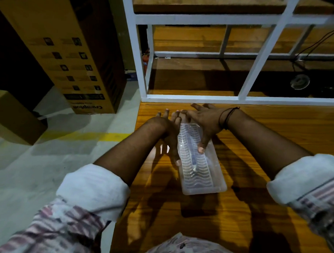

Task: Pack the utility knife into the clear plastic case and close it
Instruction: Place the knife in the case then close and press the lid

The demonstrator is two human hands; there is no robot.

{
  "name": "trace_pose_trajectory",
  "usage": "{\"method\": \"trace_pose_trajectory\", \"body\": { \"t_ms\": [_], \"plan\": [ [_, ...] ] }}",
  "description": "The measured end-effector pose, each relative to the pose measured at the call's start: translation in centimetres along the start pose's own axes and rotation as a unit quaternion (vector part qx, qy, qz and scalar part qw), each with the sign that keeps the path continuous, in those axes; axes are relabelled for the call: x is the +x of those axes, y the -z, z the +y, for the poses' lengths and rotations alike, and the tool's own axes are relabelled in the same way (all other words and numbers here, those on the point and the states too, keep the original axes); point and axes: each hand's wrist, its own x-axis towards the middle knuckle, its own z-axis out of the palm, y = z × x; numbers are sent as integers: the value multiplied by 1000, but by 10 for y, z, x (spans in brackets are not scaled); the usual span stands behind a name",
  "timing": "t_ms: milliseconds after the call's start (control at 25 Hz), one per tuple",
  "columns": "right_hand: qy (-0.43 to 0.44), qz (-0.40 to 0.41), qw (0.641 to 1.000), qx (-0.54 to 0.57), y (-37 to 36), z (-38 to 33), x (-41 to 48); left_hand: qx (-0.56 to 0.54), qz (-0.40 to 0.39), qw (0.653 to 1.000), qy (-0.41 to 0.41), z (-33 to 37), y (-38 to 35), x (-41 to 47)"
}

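Both hands are spread flat on the far half of a clear plastic case (199, 163) that lies on the wooden table (259, 180). The left hand (169, 130) lies along the case's left edge, fingers straight and pointing away, its thumb running down beside the rim with the tip against the edge. The right hand (204, 121) covers the far right corner, palm down and fingers splayed, thumb stretched back so the tip rests on the ribbed lid. Neither hand grips anything; both lie open against the plastic. A thin dark thread bracelet (226, 117) circles the right wrist.

The case is long and rectangular with rounded corners, its lid moulded in rows of wavy ridges that catch the light. Through the cloudy plastic a slim dark shape shows down the middle, which looks like the utility knife (191, 154), though the ridges blur its detail. The lid sits down over the tray; I cannot tell if it is snapped shut.

The forearms are bare up to rolled white cuffs (94, 189) on a pale striped shirt. The table is glossy orange-brown wood with visible grain and hard shadows. Beyond it stands a white square-tube metal frame (141, 57) with wooden shelves. To the left, on the grey concrete floor (40, 164), a tall cardboard box (69, 54) stands leaning.
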Motion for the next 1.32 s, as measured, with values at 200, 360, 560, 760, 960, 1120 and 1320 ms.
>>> {"method": "trace_pose_trajectory", "body": {
  "t_ms": [200,360,560,760,960,1120,1320],
  "plan": [
    [-77,37,994,71,-19,9,-16,-14,-1,1000,10,2,-1,3],
    [-101,98,978,151,-51,8,-32,-32,20,999,-15,3,-8,-7],
    [-140,208,942,224,-108,-18,-63,-49,80,994,-54,12,-28,-38],
    [-188,390,893,123,-135,-43,-64,-72,150,985,-56,34,-55,-63],
    [-136,466,850,206,-138,-54,-66,-111,132,981,-86,33,-91,-65],
    [-136,322,897,269,-122,-58,-88,-106,86,986,-98,26,-93,-67],
    [-68,65,971,219,-96,-57,-115,-108,95,985,-93,13,-96,-71]
  ]
}}
